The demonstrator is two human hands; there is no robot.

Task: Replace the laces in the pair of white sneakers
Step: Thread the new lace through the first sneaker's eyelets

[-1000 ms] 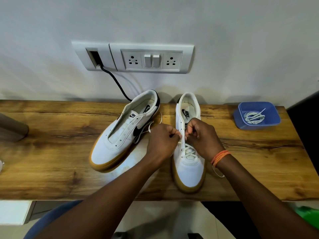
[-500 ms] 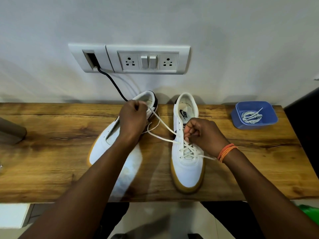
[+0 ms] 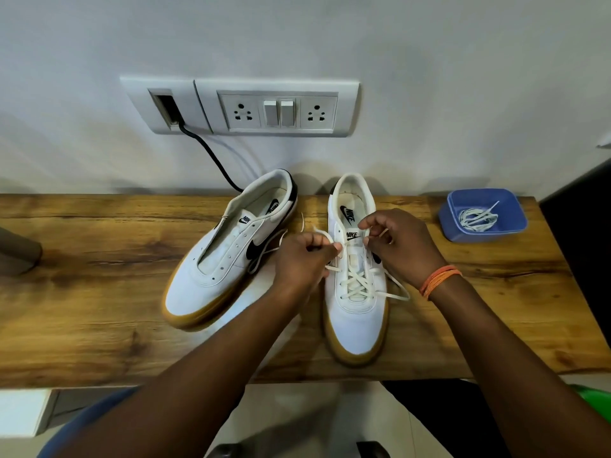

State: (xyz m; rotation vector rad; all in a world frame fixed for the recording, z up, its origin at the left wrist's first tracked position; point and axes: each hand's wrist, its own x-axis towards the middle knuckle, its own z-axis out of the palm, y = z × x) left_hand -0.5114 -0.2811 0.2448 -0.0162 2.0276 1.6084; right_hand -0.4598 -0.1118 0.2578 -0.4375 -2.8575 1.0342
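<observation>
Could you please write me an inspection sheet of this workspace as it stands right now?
Surface: wooden shelf against a white wall, bare wood at both ends.
Job's things: right sneaker laced over its lower eyelets, upper ones open; left sneaker has no lace through its eyelets and lies tilted; spare lace coiled in a blue tub.
Clutter: grey object at the left edge, too cut off to identify.
Grips: left hand pinches one lace end; right hand pinches the other, above the tongue.
Cables: black cable runs from the wall plate down behind the left sneaker.
Surroundings: socket panel with two switches; something green on the floor.
</observation>
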